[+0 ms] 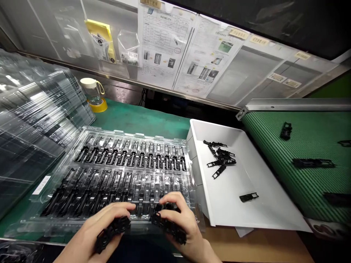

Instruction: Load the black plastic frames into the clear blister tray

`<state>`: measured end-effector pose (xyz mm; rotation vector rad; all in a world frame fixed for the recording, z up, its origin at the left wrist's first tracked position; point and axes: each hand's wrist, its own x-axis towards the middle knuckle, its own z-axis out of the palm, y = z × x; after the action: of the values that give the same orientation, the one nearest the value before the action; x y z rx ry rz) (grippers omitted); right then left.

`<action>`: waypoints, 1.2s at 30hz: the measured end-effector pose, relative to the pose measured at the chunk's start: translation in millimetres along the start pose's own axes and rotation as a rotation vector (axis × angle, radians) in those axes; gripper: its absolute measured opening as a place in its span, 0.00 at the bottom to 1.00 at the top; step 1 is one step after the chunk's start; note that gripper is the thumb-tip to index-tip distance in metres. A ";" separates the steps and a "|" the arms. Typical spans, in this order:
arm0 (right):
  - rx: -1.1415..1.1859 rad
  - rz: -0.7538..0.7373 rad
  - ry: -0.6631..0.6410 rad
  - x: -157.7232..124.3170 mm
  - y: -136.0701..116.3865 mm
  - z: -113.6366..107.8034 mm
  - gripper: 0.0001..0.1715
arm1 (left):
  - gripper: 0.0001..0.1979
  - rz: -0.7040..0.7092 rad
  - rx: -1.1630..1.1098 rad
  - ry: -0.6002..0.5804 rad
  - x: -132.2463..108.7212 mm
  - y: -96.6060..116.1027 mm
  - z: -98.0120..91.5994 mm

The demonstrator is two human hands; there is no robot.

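My left hand [100, 228] is closed around black plastic parts [113, 232] over the near edge of a clear blister tray [128, 133]. To its right, my right hand [182, 219] grips more black plastic parts [168, 224], also above the tray's near side. How many each hand holds I cannot tell. In the tray's far row, long black parts [131, 157] lie side by side in their slots. The near row has similar parts [87, 197] on its left, while bare slots [149, 182] show in its middle. My hands hide some of the near slots.
A white bin [233, 204] at right holds a heap of black parts [221, 155] and a single one [249, 197]. Beyond it, a green conveyor belt [263, 135] carries several parts. Stacked clear trays [35, 120] stand left, near a bottle [94, 95]. Instruction sheets [167, 40] hang behind.
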<state>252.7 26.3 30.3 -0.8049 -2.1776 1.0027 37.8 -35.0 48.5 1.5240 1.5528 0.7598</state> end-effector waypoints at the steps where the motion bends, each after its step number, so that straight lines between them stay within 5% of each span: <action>1: -0.110 -0.062 0.007 1.0 6.5 -1.5 0.17 | 0.12 0.086 0.064 -0.008 4.0 -3.6 -1.4; 5: -0.440 -0.253 -0.012 6.4 32.1 -2.9 0.12 | 0.19 0.442 0.411 -0.097 28.9 -14.2 4.4; 7: -0.520 -0.303 -0.050 7.3 43.9 -1.9 0.11 | 0.19 0.504 0.550 -0.177 41.3 -19.0 14.8; 12: -0.546 -0.227 -0.280 0.9 66.5 -4.5 0.14 | 0.26 0.458 0.610 -0.302 53.0 -29.3 37.6; 16: -0.523 -0.071 -0.464 -6.1 67.4 -16.3 0.28 | 0.25 0.405 0.595 -0.407 50.0 -28.3 33.4; 20: -0.503 0.017 -0.524 -11.9 58.3 -29.2 0.28 | 0.20 0.350 0.585 -0.448 49.1 -24.6 27.5; 24: -0.499 0.058 -0.504 -22.1 54.2 -36.1 0.30 | 0.20 0.345 0.571 -0.409 45.6 -26.5 35.0; 31: -0.464 0.107 -0.331 -36.5 58.8 -31.8 0.17 | 0.28 0.420 0.517 -0.314 43.8 -25.8 41.7; 36: -0.277 0.179 0.005 -41.3 58.9 -32.0 0.13 | 0.25 0.410 0.566 -0.345 47.6 -35.5 39.8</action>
<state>318.0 41.6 -11.0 -1.1459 -2.3023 0.7889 57.4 4.1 -8.1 2.2975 1.2604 0.2407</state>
